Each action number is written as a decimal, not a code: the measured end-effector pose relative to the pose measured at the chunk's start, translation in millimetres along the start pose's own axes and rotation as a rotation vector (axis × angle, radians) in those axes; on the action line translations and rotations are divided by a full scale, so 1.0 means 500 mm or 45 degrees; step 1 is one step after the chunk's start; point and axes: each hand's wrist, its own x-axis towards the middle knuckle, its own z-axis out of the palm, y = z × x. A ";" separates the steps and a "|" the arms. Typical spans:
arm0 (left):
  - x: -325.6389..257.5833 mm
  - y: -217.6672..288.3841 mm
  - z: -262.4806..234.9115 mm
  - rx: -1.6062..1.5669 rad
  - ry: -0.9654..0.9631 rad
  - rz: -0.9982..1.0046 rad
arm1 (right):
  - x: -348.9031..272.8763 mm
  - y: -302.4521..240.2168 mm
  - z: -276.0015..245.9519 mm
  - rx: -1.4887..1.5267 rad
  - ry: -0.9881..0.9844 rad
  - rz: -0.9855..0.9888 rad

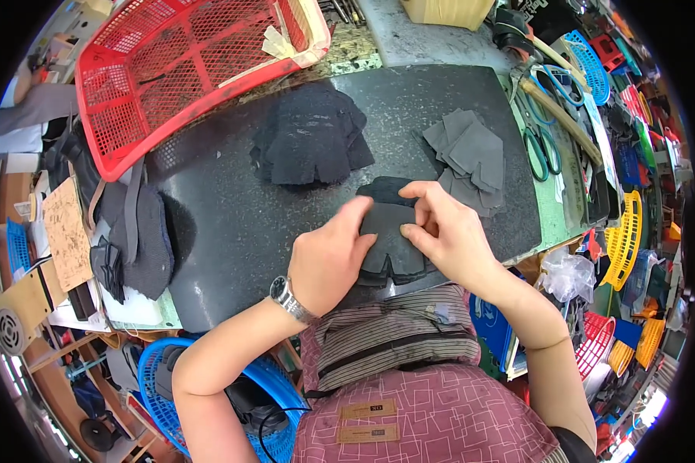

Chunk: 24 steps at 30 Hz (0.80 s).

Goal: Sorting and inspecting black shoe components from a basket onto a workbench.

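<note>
A small stack of dark notched pieces [384, 229], like cut leather or fabric, lies at the table's near edge, its V-shaped slit toward me. My left hand [333, 251] pinches the stack's left side between thumb and fingers; a metal watch is on that wrist. From the other side, my right hand [444, 231] has thumb and forefinger closed at the top piece's right edge. Beyond my hands sits a thick pile of dark fuzzy pieces [309, 139]. Farther right, thin grey pieces [471, 154] lie in a loose, fanned pile.
The black work mat [224, 208] covers the table. A red plastic basket [201, 85] stands at the far left. Green-handled scissors [542, 150] and a wooden-handled hammer [567, 123] lie on the right. A blue basket [158, 378] is below the table's left side.
</note>
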 end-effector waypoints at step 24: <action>-0.016 0.004 0.009 0.651 -0.069 1.001 | 0.143 0.017 -0.104 -0.469 0.539 -0.633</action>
